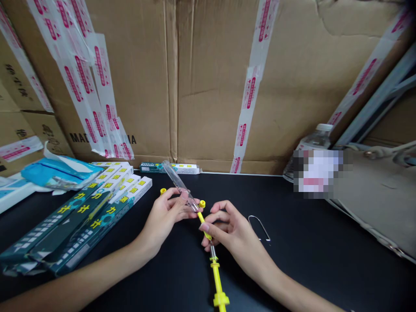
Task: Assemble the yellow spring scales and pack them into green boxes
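My left hand [164, 214] is closed around a clear plastic tube [174, 177] that slants up and away over the table. My right hand [232, 232] pinches a yellow plastic rod [203, 219], whose far end meets the tube's near opening. Below my right fingers a short metal spring [212, 251] joins the rod to a longer yellow stem [217, 277] with a wide collar, running out at the bottom edge. One small yellow cap [202, 203] shows beside the tube, another yellow cap [163, 190] behind my left hand. Right of my right hand lies a bent metal wire hook [260, 225].
Several printed spring-scale boxes [107, 216] are piled at left beside a blue packet [58, 171]. Another narrow box [186, 168] rests against the large cardboard carton [208, 86]. A clear bottle [321, 136] and a beige bag [373, 195] stand at right on the black table [292, 268].
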Demonstrator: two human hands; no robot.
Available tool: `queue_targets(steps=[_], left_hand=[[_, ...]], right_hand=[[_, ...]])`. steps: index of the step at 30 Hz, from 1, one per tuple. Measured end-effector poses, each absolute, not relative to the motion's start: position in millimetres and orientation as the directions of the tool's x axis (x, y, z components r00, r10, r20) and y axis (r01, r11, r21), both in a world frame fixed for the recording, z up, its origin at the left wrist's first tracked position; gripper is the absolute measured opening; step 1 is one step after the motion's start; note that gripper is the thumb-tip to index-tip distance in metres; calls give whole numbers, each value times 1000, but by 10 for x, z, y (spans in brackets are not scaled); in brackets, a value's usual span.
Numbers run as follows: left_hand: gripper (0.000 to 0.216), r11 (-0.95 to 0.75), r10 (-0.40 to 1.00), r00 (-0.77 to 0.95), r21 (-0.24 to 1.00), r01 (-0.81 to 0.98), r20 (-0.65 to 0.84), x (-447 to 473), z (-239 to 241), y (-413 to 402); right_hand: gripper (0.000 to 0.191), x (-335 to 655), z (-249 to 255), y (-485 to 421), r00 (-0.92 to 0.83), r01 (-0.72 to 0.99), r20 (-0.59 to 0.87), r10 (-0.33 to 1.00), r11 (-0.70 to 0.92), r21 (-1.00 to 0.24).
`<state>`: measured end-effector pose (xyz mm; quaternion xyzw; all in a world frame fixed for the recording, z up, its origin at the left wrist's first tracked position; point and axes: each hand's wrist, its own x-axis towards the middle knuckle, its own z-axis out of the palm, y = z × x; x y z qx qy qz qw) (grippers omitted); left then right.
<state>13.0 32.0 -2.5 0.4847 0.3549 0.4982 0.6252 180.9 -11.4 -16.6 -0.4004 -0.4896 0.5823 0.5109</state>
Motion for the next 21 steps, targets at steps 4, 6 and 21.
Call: queue_targets(steps=[4,6,21], left_hand=[[46,11,939,338,974,-227,68,141,-40,323],[43,-17,934,347,981,-192,84,149,-43,326],[38,-85,958,262,988,-126,115,140,-67,334]], right_hand=[[45,1794,-169,-91,-142,-221,16,990,-16,-975],[44,1799,-166,-84,-141,-213,17,990,-14,-977],[60,1850,-167,-78,-166,-280,33,986,-15,-960]])
